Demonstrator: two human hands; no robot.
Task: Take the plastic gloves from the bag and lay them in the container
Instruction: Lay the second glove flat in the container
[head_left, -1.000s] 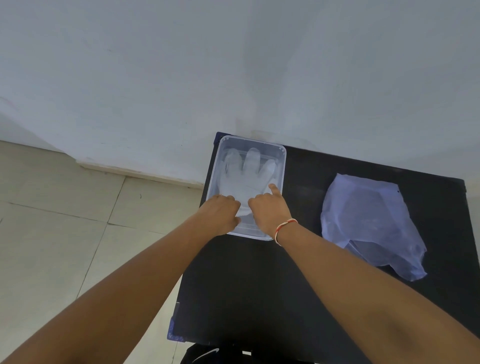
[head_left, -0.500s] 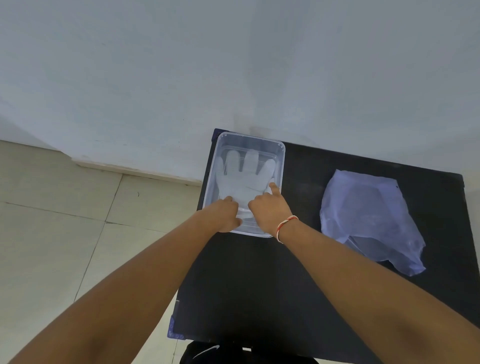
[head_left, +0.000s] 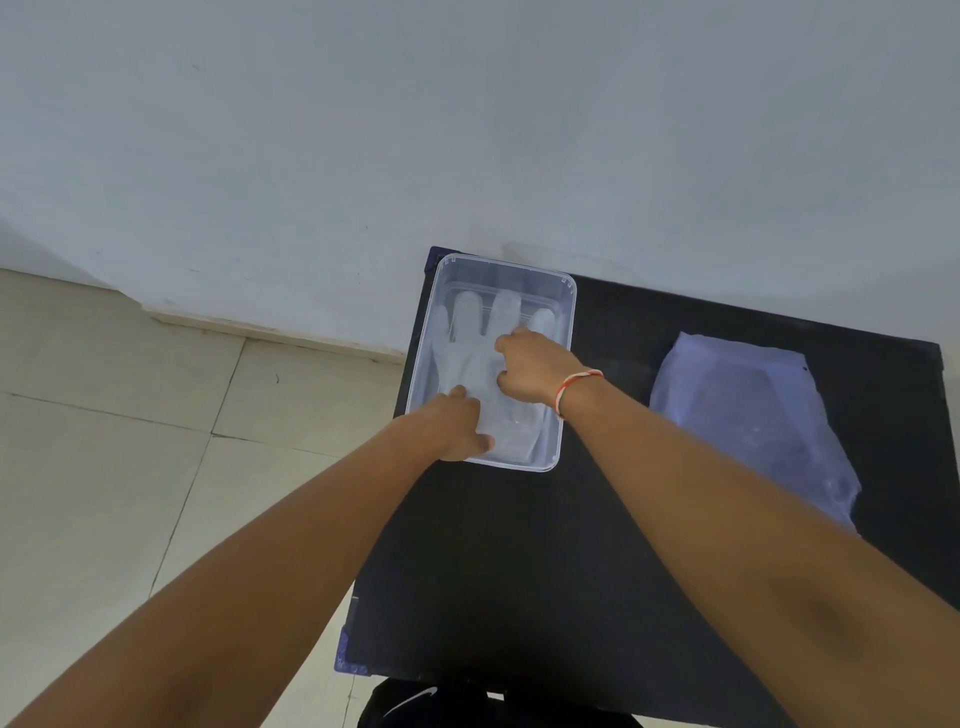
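A clear plastic container stands at the far left corner of the black table. A translucent plastic glove lies flat inside it, fingers pointing away from me. My left hand rests on the glove's cuff at the container's near left corner. My right hand, with a red-and-white wrist band, presses down on the glove's palm with curled fingers. The pale plastic bag lies flat on the table to the right, apart from both hands.
The table stands against a white wall. Beige floor tiles lie to the left of the table. A dark shoe shows under the near edge.
My right hand has moved forward from the glove's cuff onto its palm. My left hand stayed near the cuff. The glove lies flatter in the container.
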